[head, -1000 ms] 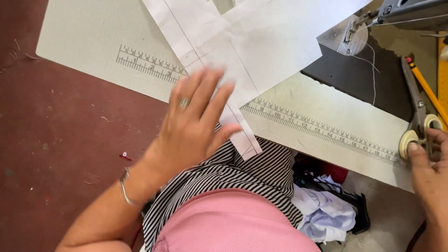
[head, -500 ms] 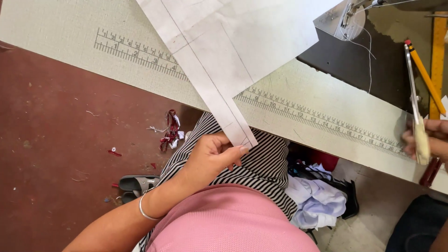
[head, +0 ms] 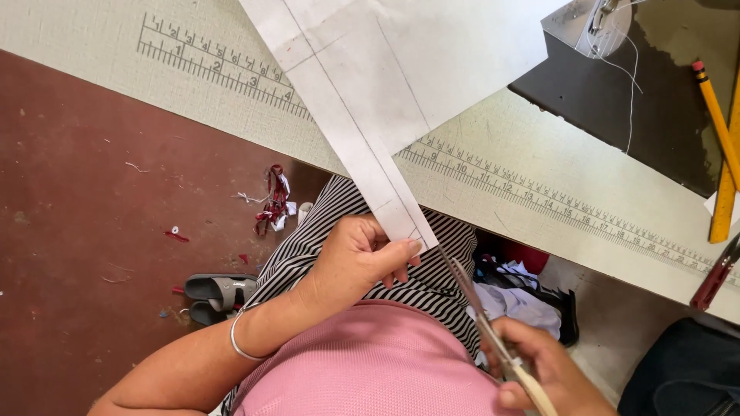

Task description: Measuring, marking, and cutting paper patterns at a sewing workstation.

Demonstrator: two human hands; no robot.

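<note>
Scissors meet the paper strip's near end.
The left hand pinches the white pencil-lined paper pattern; the right hand grips steel, cream-handled scissors, tips touching it.

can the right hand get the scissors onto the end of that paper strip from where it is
Probably yes. The right hand holds the scissors with the blade tips right beside the paper strip, whose end the left hand pinches. Nothing lies between blades and paper.
</note>
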